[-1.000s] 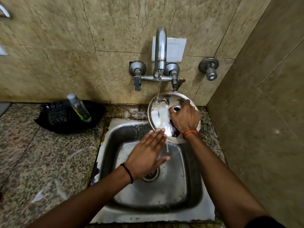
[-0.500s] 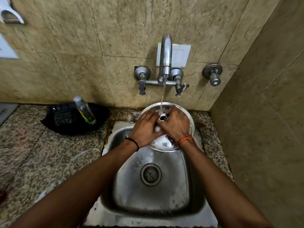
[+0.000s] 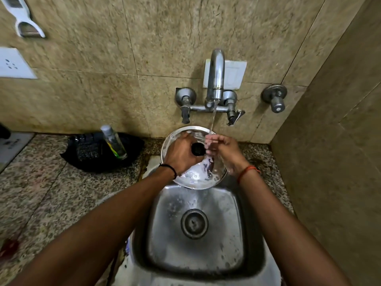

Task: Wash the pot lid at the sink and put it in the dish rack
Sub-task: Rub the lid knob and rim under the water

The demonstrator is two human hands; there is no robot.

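The round steel pot lid [image 3: 195,178] tilts over the back of the steel sink [image 3: 253,234], its black knob [image 3: 198,150] facing me. My left hand [image 3: 181,154] grips the lid at the knob, fingers wrapped beside it. My right hand [image 3: 225,154] lies against the lid's right part with fingers loosely curled, directly under the water stream [image 3: 213,115] that falls from the tap [image 3: 215,79]. Suds and water streak the lid's lower face. Both hands hide much of the lid.
A clear bottle [image 3: 114,142] leans on a black cloth bundle [image 3: 92,155] on the granite counter [image 3: 51,193] to the left. A tiled wall [image 3: 329,162] closes in at the right. The drain [image 3: 194,223] is in the basin's middle.
The lid passed from my right hand to my left, which now grips by the knob. My right hand let go and moved right under the running water. The view tilted up.
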